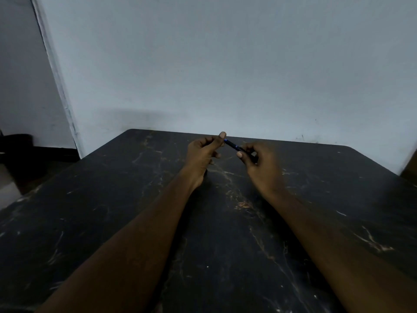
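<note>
A thin dark pen (232, 145) with small blue marks is held in the air between both hands, above the far part of the black table (126, 222). My left hand (204, 152) pinches its left end, thumb pointing up. My right hand (259, 162) has its fingers curled round the pen's right end, which is hidden in the grip. The pen slants down from left to right. Both forearms stretch forward over the table.
The black table has pale marble-like veins and a rounded far edge against a plain pale wall (225, 64). A wall corner (56, 71) and a dark object (15, 143) on the floor lie to the left.
</note>
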Available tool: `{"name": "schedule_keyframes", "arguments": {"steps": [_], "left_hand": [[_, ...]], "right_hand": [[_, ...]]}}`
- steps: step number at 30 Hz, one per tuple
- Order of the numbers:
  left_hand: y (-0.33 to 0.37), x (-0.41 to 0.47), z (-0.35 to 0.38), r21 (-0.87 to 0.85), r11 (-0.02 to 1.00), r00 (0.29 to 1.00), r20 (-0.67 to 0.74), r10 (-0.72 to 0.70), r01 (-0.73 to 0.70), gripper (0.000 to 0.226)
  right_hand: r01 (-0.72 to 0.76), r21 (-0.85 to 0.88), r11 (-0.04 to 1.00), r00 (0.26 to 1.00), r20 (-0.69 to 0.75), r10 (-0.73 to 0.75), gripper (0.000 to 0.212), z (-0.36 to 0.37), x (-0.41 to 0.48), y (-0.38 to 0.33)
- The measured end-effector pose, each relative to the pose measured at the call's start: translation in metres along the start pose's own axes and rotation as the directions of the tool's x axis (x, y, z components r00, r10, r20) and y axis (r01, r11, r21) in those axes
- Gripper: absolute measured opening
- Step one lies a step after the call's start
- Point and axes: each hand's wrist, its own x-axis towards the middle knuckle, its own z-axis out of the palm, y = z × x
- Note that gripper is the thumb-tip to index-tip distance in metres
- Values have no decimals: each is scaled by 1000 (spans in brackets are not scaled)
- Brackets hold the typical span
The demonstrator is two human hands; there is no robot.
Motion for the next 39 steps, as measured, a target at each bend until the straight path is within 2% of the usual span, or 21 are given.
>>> {"name": "schedule_keyframes", "arguments": {"steps": [4,8,12,15,20,22,28,32,36,39], "left_hand": [[-3,0,2,32,999,999,-13,31,-30,16],[-1,-1,2,22,999,998,33,47,-48,5],[1,0,1,-47,999,995,101,6,-2,11],[2,-1,1,-78,996,995,94,-33,40,13],[-1,-2,3,35,999,999,15,-28,28,32],[-2,-2,3,53,998,1000,16,-15,14,30],[1,-2,1,-2,1000,992,125,-9,10,14],[2,-2,0,-77,994,979,193,-64,80,13],[0,-1,2,-13,993,986,119,-115,118,26],[-2,0,1,7,996,992,95,-86,86,24]], "right_hand": [[-12,-20,1000,1000,13,12,16,-2,0,-2],[-60,-29,998,998,33,61,22,-3,-1,-4],[-58,-23,998,998,10,58,21,-3,-2,-7],[-30,-25,999,999,19,30,20,-4,-1,-6],[9,-48,999,1000,0,-9,15,-3,-1,-6],[-4,-45,999,1000,10,5,16,-3,-1,-6],[-30,-42,999,999,23,31,21,-2,-1,-5],[-23,-9,1000,1000,10,23,17,-3,-1,-5],[-8,-17,1000,1000,16,9,15,-3,0,-5],[-2,-25,1000,1000,10,3,14,-3,-1,-6]]}}
